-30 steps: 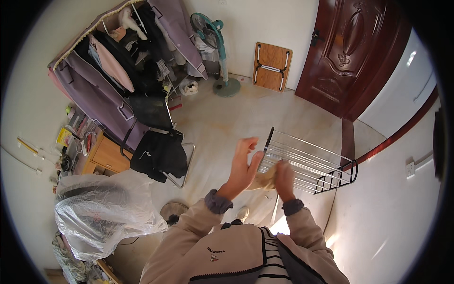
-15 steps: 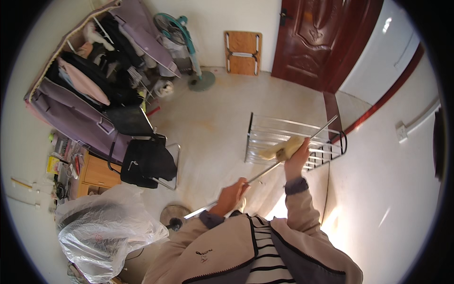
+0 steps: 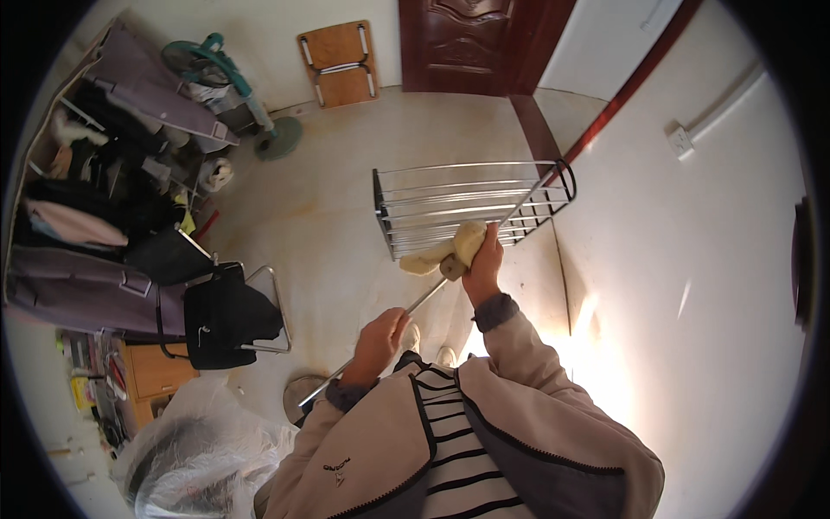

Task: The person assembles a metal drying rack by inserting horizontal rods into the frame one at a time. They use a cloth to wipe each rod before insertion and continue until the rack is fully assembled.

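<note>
A thin metal pole (image 3: pixel 426 297) slants from low left to upper right in front of my body. My left hand (image 3: pixel 378 340) is closed around its lower part. Further up, my right hand (image 3: pixel 485 268) grips the pole beside a pale yellow cloth-like piece (image 3: pixel 469 241). A small grey-brown block (image 3: pixel 451 267) sits on the pole just below that hand; its kind is unclear. Behind the pole's upper end stands a metal-bar rack (image 3: pixel 462 194) with black end frames; whether the pole touches it I cannot tell.
A black chair (image 3: pixel 229 320) and an open fabric wardrobe (image 3: pixel 65 294) stand at left. A green fan (image 3: pixel 278 138), a folded wooden table (image 3: pixel 341 65) and a dark red door (image 3: pixel 462 43) are at the back. Clear plastic sheeting (image 3: pixel 212 450) covers something at lower left.
The view has swung right, so the room appears further left and higher. Both hands keep their grip on the pole, which looks nearer the rack's lower edge.
</note>
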Tool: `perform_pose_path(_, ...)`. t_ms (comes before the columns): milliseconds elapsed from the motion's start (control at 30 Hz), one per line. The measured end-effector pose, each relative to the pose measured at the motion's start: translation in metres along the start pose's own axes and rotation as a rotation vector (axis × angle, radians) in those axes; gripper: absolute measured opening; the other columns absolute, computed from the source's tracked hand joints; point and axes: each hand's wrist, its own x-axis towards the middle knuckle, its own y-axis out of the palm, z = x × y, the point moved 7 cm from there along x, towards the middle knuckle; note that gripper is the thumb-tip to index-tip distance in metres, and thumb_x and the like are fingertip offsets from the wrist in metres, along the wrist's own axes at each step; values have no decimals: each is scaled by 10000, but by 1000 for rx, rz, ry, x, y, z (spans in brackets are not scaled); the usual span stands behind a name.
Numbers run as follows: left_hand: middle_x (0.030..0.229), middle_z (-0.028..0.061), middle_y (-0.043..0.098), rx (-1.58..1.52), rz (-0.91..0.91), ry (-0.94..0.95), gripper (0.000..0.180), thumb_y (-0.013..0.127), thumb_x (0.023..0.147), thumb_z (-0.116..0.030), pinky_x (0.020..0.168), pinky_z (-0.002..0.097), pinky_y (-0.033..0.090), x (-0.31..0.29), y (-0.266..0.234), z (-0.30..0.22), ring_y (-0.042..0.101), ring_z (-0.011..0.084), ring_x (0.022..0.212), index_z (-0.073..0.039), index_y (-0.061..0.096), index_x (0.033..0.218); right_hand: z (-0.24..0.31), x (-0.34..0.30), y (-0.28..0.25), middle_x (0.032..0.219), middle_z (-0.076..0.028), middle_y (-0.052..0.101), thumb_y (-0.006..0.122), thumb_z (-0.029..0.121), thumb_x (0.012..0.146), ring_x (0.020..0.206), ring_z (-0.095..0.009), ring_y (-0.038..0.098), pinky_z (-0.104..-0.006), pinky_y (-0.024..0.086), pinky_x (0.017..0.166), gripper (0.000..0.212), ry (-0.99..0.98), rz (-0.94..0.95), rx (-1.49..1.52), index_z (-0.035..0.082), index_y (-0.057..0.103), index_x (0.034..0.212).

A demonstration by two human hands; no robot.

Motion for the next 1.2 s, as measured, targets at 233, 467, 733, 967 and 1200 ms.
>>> perform_pose_path(233,855,207,636,59,145,-15,136,669,977,-147,652,441,506,-24,-40,15,630,421,757,-18,634,1003,59,62,-34,1123,-113,637,507,504,1031,992,-268,677,-442,592,824,542,-30,-107,84,11,558,1250)
perform_pose_path(467,898,158,660,274,147,70,131,670,976,-170,617,448,525,-50,-74,40,646,408,779,-66,620,1038,82,117,-112,1165,-126,627,456,472,1059,1031,-306,664,-475,587,853,509,-114,-279,234,41,550,1312)
perform_pose_path(733,868,173,637,243,42,93,105,652,976,-130,616,451,506,-54,-82,64,637,428,762,-52,610,1033,136,113,-139,1185,-96,634,534,382,1051,1115,-309,621,-512,526,973,331,32,263,567,119,552,1251)
perform_pose_path(967,852,168,628,210,69,169,106,659,964,-97,609,443,504,-31,-64,49,636,408,740,-49,620,1049,112,53,-80,1158,-44,658,544,255,1063,1046,-234,652,-378,538,936,255,-472,394,-309,125,551,1282)
perform_pose_path(1200,851,159,632,252,91,227,116,670,954,-86,630,442,511,-27,-65,58,645,389,753,-42,625,1052,90,38,-74,1161,-84,662,496,380,1065,1050,-232,667,-407,562,938,357,82,122,245,69,599,1205)
